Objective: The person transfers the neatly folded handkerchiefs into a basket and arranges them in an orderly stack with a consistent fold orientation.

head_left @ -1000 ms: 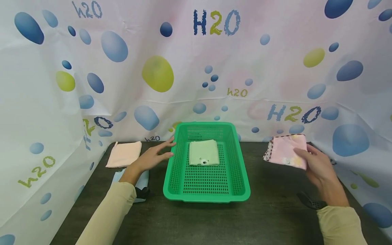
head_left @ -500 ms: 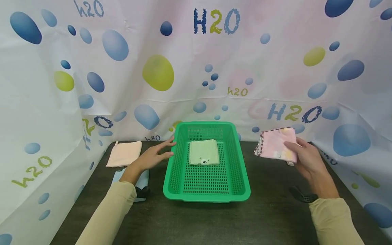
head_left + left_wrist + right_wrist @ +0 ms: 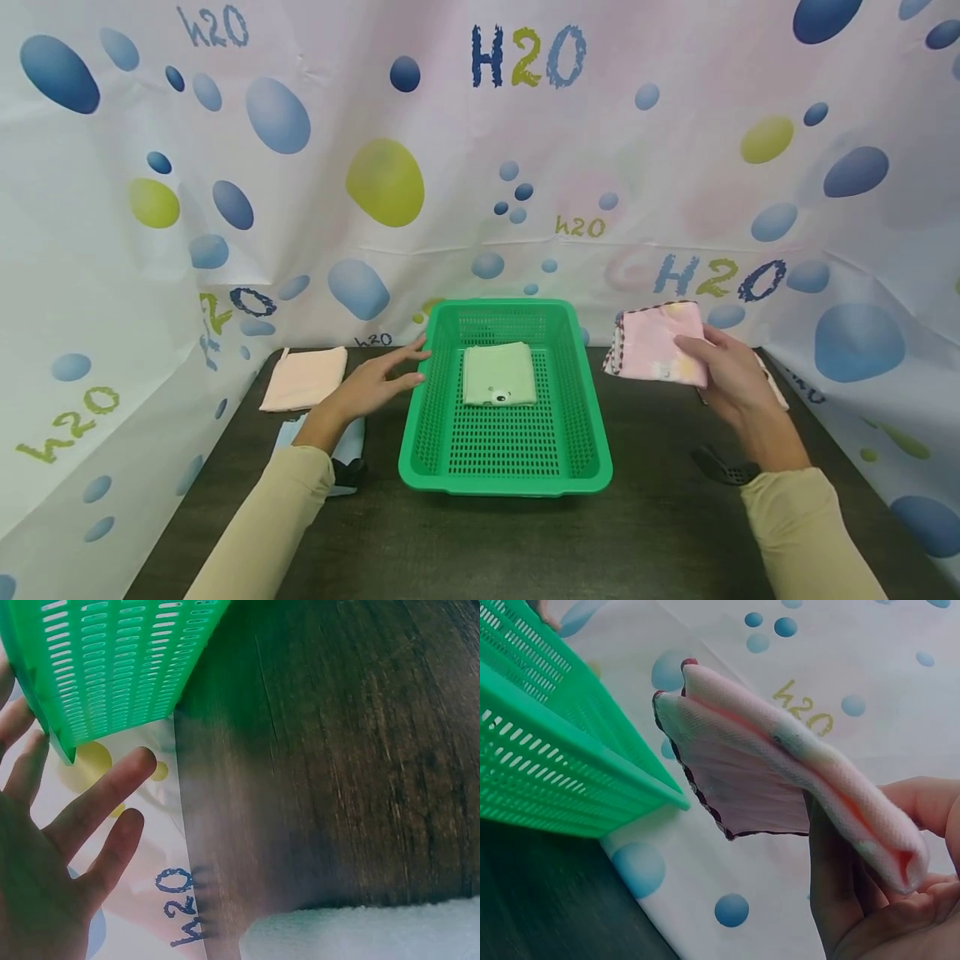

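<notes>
In the right half of the head view, my right hand (image 3: 738, 375) pinched a folded square cloth of pink fabric (image 3: 654, 346) with dark-and-white edging, thumb on one face and fingers behind. I held it up in the air, just right of the green perforated plastic basket (image 3: 502, 485) at the frame's centre. In the basket lay a folded pale-green cloth (image 3: 498, 367) with a printed animal face. My left hand (image 3: 367, 385), well apart from the right, was spread, fingertips at the basket's left rim. Left of it, a folded peach cloth (image 3: 303, 381) lay on the dark wood-grained desk (image 3: 480, 542); a light-blue cloth (image 3: 351, 437) showed partly beneath my wrist.
</notes>
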The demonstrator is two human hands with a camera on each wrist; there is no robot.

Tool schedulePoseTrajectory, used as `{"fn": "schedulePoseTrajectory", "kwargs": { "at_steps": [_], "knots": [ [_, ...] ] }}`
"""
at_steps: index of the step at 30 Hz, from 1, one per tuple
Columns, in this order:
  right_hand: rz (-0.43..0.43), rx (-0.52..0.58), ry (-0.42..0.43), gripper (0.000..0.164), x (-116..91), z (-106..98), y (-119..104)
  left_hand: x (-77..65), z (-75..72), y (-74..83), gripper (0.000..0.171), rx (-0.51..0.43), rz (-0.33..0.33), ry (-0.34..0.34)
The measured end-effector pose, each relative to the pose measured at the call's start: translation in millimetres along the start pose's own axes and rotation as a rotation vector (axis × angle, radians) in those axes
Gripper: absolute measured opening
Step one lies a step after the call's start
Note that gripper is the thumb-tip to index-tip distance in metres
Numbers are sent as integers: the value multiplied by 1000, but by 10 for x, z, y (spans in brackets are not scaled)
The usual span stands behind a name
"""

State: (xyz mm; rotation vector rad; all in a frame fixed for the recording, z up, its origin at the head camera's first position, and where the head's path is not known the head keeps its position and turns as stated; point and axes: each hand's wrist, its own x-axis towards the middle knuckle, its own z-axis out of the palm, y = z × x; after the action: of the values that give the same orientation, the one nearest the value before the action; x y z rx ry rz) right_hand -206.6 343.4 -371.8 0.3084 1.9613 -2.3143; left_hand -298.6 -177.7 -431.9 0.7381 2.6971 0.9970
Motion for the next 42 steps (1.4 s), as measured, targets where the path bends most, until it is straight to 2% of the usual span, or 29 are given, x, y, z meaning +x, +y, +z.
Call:
{"fn": "schedulePoseTrajectory", "kwargs": {
  "at_steps": [6, 14, 21, 30, 42],
  "knots": [
    [5, -54, 4, 96, 22, 87, -22, 6, -13, 21, 64, 17, 22, -10],
    [-48, -52, -38, 89, 8, 241, -78, 24, -56, 76, 65, 26, 30, -30],
    [-82, -108, -76, 84, 26, 427, -135, 17, -66, 85, 67, 39, 28, -31],
    [-110, -65, -122, 75, 105, 604, -123, 17, -53, 97, 69, 38, 35, -33],
    [-96, 20, -137, 71, 235, 860, -76, 7, -33, 69, 69, 34, 37, -26]
  ]
}}
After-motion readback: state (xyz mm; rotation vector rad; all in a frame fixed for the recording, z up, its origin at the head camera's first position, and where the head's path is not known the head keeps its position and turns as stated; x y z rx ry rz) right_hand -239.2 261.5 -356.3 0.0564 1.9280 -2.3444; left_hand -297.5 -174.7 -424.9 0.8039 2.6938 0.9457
